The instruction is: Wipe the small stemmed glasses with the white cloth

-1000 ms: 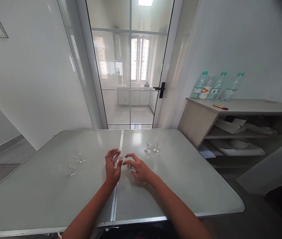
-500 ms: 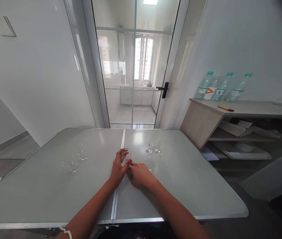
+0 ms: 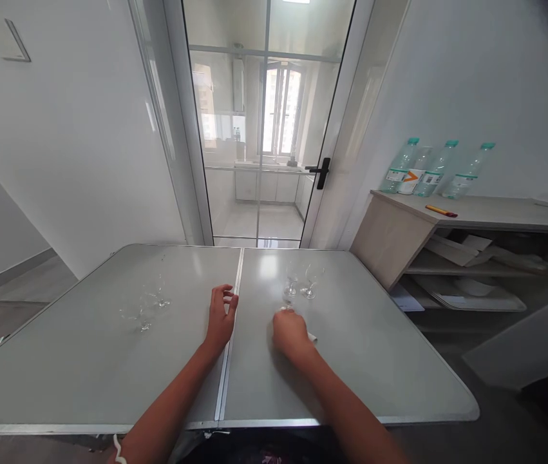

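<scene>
My right hand (image 3: 292,332) is closed, slightly blurred, over the right half of the table. Its fingers wrap round a stemmed glass (image 3: 286,307), mostly hidden behind them; only a little clear glass shows past the knuckles. A small white piece (image 3: 313,338) sticks out beside that hand; its kind cannot be made out. My left hand (image 3: 222,316) hovers near the table's seam with fingers loosely curled and apart, holding nothing. Just beyond the right hand stand two clear stemmed glasses (image 3: 309,283). On the left half are several more clear glasses (image 3: 145,319), faint against the grey top.
The grey table (image 3: 181,386) has a metal seam (image 3: 223,386) down its middle. Behind it stands a glazed door (image 3: 239,219) with a black handle. To the right, a shelf unit (image 3: 399,225) carries several bottles (image 3: 431,177) and a yellow-red stick-like item (image 3: 441,211).
My left hand has let go of the glass and drawn slightly left. My right hand has moved right with the glass, towards the two standing glasses.
</scene>
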Available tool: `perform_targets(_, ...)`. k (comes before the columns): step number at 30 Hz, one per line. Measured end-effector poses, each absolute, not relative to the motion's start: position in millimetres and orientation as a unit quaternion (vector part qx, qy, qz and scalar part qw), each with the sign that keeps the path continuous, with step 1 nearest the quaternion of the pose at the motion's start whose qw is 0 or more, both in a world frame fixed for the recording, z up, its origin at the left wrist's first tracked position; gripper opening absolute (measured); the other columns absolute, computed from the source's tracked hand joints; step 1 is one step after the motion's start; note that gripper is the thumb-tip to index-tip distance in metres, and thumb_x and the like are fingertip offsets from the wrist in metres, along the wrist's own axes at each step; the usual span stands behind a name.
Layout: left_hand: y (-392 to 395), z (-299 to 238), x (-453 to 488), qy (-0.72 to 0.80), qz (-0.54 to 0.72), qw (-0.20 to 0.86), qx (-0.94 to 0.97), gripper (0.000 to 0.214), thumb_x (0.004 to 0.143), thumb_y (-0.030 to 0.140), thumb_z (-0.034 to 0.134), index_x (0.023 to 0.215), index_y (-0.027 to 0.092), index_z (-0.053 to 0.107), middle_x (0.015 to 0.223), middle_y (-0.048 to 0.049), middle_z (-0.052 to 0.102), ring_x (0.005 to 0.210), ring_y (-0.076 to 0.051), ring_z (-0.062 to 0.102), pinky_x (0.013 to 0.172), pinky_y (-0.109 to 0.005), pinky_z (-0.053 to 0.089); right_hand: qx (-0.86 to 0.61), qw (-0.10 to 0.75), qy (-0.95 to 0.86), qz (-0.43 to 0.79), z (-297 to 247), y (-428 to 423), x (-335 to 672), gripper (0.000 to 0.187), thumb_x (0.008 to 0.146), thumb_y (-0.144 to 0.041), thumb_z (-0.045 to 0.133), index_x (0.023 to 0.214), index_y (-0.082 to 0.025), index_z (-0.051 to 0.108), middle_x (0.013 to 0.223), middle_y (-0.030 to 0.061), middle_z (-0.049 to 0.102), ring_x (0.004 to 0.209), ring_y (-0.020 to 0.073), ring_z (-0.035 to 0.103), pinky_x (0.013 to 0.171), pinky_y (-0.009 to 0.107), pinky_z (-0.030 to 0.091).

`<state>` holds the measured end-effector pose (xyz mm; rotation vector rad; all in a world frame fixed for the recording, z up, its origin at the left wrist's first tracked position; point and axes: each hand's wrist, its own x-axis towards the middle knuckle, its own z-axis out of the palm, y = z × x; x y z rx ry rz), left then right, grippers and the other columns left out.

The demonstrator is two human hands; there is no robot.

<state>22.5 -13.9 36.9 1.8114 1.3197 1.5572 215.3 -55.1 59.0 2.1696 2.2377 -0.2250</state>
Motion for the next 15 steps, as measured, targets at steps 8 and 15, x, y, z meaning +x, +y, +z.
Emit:
perform_targets(8, -18, 44, 24, 0.474, 0.541, 0.209, 0.663, 0.023, 0.104, 0.04, 0.045, 0.105, 0.022, 0.058, 0.111, -0.0073, 0.055, 0.094, -0.019, 0.059, 0.081, -0.035, 0.052, 0.765, 0.077, 0.632, -0.098, 56, -56, 294, 0.031, 0.08, -0.008, 0.06, 0.106, -0.007, 0.077, 0.11, 0.028, 0.074, 0.107, 0.0352, 0.072, 0.084, 0.038, 0.054)
perform_targets(15, -15, 40, 24, 0.482, 0.54, 0.218, 0.655, 0.026, 0.103, 0.043, 0.046, 0.1, 0.022, 0.061, 0.108, -0.0067, 0.055, 0.091, -0.019, 0.06, 0.078, -0.034, 0.053, 0.81, 0.08, 0.57, -0.113, 49, -24, 341, 0.074, 0.081, -0.016, 0.059, 0.15, 0.005, 0.04, 0.144, 0.0404, 0.047, 0.126, 0.0373, 0.062, 0.093, 0.042, 0.051)
